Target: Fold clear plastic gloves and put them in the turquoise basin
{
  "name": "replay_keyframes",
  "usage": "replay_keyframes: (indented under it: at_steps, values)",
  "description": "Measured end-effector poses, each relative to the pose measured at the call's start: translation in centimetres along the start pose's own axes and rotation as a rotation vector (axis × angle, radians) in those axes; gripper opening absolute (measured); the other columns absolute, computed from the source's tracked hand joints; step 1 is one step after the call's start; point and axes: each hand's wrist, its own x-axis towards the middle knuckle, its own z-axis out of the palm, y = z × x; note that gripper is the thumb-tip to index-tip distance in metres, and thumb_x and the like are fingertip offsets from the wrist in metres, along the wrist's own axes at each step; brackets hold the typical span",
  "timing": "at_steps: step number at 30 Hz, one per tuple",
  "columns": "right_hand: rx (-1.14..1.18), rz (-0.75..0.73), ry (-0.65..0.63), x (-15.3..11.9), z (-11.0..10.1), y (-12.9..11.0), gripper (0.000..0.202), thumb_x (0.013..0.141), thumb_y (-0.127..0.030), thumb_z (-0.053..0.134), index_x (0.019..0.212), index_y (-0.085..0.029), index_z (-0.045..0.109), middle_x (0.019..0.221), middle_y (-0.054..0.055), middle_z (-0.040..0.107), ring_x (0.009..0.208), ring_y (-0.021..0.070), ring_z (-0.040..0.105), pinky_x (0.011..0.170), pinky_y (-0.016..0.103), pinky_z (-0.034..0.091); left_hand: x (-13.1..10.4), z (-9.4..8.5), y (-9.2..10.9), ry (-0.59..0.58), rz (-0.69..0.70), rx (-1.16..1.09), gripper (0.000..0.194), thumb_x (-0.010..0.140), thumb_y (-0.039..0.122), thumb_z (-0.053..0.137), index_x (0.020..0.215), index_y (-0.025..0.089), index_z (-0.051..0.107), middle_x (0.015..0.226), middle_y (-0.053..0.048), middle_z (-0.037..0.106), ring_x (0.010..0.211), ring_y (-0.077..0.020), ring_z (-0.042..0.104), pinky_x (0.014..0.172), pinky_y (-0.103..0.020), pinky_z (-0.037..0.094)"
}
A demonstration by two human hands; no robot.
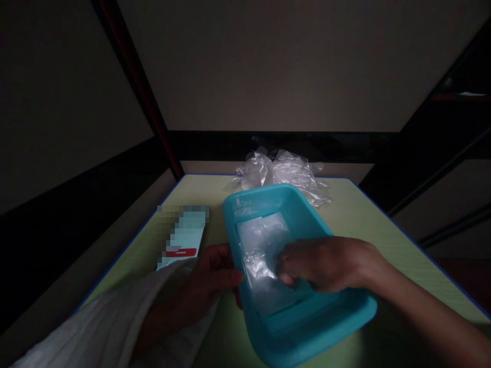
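A turquoise plastic basin (307, 340) is tilted in front of me over the table. My left hand (218, 273) grips its left wall, thumb near the rim and the other fingers partly hidden behind it. Inside the basin lie flat, shiny clear plastic bags (264, 250). My right hand (326, 260) reaches in over the right rim, its fingers curled together down at the bags. The fingertips are partly hidden and blurred, so what they pinch does not show.
Crumpled clear plastic bags (284, 171) lie in a heap at the table's back edge. Left of the basin is a pale blue-green box-like item (190, 230) with a red band, partly blurred out. The light-green table (356, 220) has a blue edge and stands near a wall.
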Motion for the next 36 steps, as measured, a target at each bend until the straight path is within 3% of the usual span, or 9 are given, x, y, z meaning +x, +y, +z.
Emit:
replay_keyframes:
  at_steps: [5,12,20,27,36]
  values:
    - [0.008,-0.04,-0.014,0.5,0.3,0.4,0.038,0.069,0.009,0.052,0.102,-0.007,0.063,0.108,0.014,0.063,0.105,0.0233,0.054,0.086,0.03,0.042,0.1,0.0,0.0,-0.006,0.001,-0.014,0.019,0.057,0.028,0.076,0.07,0.017,0.069,0.054,0.001,0.065,0.046,-0.0119,0.057,0.046,-0.02,0.045]
    - [0.025,-0.126,0.158,0.8,1.4,1.2,0.036,0.064,0.01,0.054,0.087,-0.013,0.068,0.095,0.008,0.068,0.091,0.0207,0.061,0.078,0.03,0.046,0.1,0.2,0.2,0.025,0.002,-0.014,0.017,0.057,0.029,0.076,0.067,0.017,0.068,0.055,0.0,0.066,0.045,-0.0116,0.057,0.045,-0.02,0.045]
    - [0.08,-0.152,0.209,-0.6,0.3,0.8,0.042,0.064,0.013,0.049,0.09,-0.012,0.07,0.09,0.007,0.068,0.089,0.0186,0.06,0.075,0.025,0.046,0.0,0.1,0.2,0.051,0.019,0.007,0.016,0.054,0.025,0.075,0.065,0.015,0.067,0.054,-0.001,0.065,0.045,-0.0129,0.056,0.046,-0.022,0.045]
    - [0.199,-0.322,0.589,-3.0,-0.6,1.0,0.034,0.079,0.004,0.042,0.088,-0.016,0.068,0.092,0.002,0.066,0.088,0.0133,0.06,0.078,0.023,0.044,0.1,-0.3,0.1,0.049,0.066,0.019,0.013,0.058,0.021,0.07,0.07,0.014,0.068,0.056,-0.001,0.065,0.046,-0.0127,0.057,0.046,-0.022,0.045]
    - [0.25,-0.161,1.283,-4.1,0.9,1.9,0.025,0.08,-0.008,0.043,0.076,-0.021,0.064,0.083,0.003,0.063,0.079,0.0177,0.059,0.069,0.03,0.046,0.5,0.4,1.1,0.156,0.157,0.009,0.011,0.053,0.019,0.067,0.061,0.013,0.063,0.049,0.0,0.062,0.04,-0.0126,0.055,0.042,-0.022,0.045]
